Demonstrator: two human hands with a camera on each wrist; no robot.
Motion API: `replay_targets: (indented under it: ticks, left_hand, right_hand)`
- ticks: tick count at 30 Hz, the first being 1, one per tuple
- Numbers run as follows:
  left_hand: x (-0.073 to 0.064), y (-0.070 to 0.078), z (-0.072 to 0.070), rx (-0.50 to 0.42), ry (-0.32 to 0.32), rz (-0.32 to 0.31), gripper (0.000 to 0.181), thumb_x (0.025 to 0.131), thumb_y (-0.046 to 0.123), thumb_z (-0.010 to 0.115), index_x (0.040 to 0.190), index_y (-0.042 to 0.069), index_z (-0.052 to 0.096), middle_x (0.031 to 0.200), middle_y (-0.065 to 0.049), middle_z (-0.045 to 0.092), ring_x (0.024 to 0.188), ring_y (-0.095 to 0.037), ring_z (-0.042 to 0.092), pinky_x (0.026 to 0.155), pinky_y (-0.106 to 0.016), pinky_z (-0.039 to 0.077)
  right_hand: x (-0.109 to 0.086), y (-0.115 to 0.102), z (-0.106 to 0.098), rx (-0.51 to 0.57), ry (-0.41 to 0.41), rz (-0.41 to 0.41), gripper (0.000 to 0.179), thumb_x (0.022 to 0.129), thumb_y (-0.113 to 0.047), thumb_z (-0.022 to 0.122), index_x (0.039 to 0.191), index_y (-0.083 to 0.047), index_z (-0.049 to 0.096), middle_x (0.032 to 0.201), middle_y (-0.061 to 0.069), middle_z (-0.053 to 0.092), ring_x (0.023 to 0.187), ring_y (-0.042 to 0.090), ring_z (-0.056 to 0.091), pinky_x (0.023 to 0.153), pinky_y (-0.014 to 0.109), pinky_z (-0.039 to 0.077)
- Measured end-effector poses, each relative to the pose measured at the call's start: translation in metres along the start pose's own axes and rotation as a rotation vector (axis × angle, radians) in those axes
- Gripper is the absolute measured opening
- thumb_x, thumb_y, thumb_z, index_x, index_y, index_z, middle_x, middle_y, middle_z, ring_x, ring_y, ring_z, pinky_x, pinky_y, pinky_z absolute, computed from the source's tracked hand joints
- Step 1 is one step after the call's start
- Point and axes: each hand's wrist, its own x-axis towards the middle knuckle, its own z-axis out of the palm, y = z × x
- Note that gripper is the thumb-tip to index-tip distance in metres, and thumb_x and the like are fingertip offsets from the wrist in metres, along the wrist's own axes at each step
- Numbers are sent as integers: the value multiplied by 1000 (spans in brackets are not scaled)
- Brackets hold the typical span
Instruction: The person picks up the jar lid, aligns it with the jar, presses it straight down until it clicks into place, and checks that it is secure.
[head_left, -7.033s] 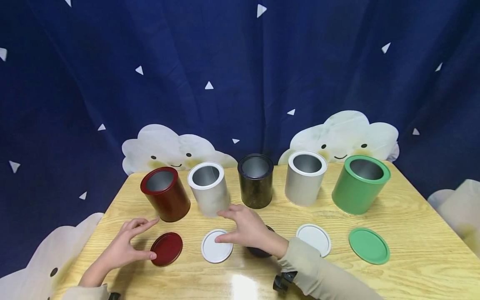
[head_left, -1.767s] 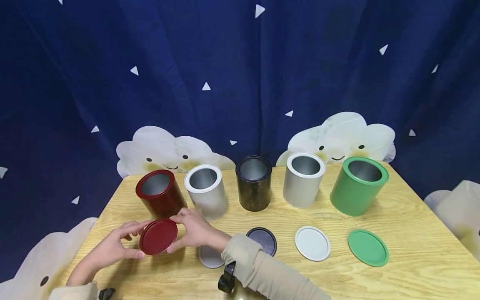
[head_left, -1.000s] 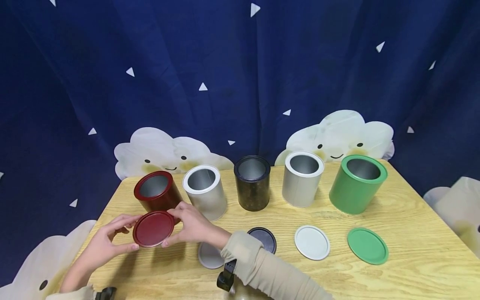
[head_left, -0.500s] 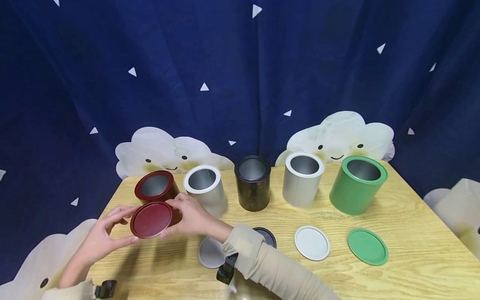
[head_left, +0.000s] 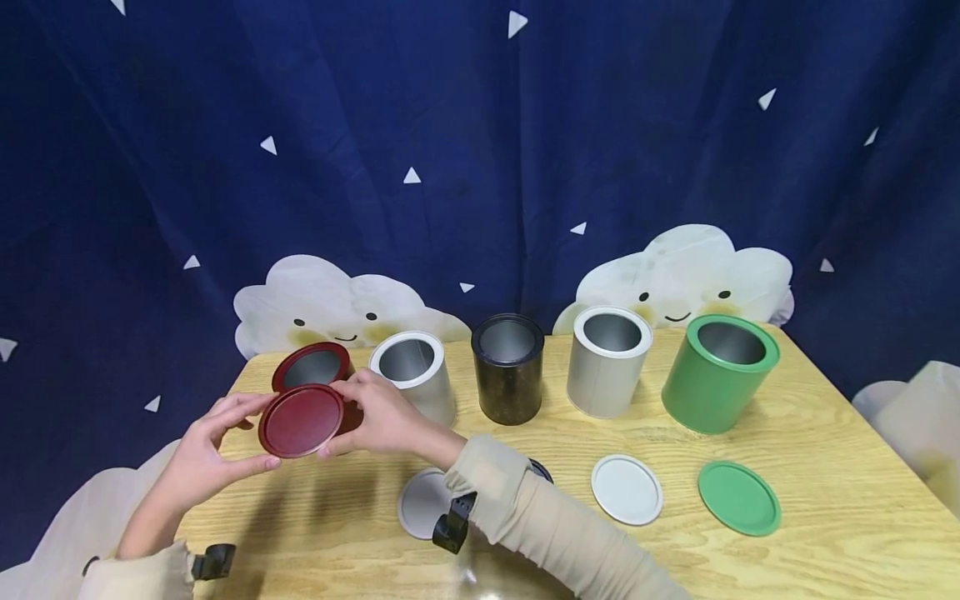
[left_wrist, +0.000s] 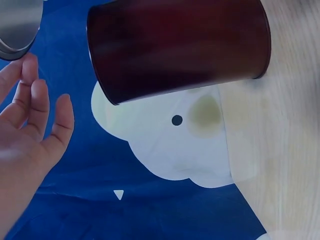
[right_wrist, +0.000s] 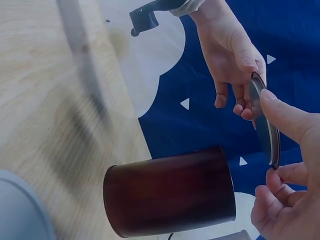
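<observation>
A dark red can lid point(head_left: 301, 421) is held up in the air, face tilted toward the head camera. My left hand point(head_left: 198, 454) grips its left edge between thumb and fingers. The thumb and fingers of my right hand point(head_left: 386, 417) pinch the opposite edge. Behind the lid stands the uncovered dark red can point(head_left: 327, 347), partly hidden in the head view by the lid and right hand. In the right wrist view the can's side point(right_wrist: 170, 192) shows in full, with the lid point(right_wrist: 267, 120) edge-on above its mouth level and apart from it.
To the right stand open cans: white point(head_left: 423, 392), black point(head_left: 510, 392), another white point(head_left: 603, 383) and green point(head_left: 708, 387). In front lie a white lid point(head_left: 422, 504), a black lid point(head_left: 540, 472) mostly under the right sleeve, another white lid point(head_left: 627, 490) and a green lid point(head_left: 739, 498).
Seven seconds ago the red lid lay on the table and the right hand hovered over the left white lid. Both hands now hold the red lid, raised steadily toward the red can.
</observation>
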Motion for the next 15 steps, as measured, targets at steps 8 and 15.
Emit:
replay_targets:
  ticks: [8,15]
  left_hand:
    - [12,1,-1,38,38,-4,69,48,-16,79,113,-9,57,106,12,57,99,-2,44,74,-14,35]
    - [19,-2,0,33,55,-22,66,53,-17,77,114,-11,55,105,13,55,99,0,46,76,-12,36]
  right_hand:
    - [8,2,-10,34,-20,18,76,68,-38,79,129,-5,50,119,6,53,108,11,47,88,16,35]
    - [20,7,-16,-20,-43,-6,76,68,-41,77,130,-5,50,121,5,52,111,10,45,92,16,31]
